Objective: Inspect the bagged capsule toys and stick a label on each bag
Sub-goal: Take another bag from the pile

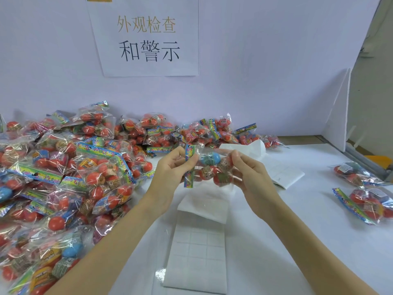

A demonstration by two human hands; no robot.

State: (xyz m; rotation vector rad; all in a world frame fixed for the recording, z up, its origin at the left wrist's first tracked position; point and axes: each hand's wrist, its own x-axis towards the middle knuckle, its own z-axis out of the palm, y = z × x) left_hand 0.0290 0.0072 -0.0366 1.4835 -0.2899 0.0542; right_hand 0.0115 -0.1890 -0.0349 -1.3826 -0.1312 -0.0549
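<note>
Left hand point(173, 169) pinches the header of 1 clear bag point(209, 167) of capsules; right hand point(247, 173) grips its opposite end above the label sheet point(197, 250).

Bag pile point(63, 167) left; label sheet point(195, 258) centre (two bags point(361, 188) right).
</note>
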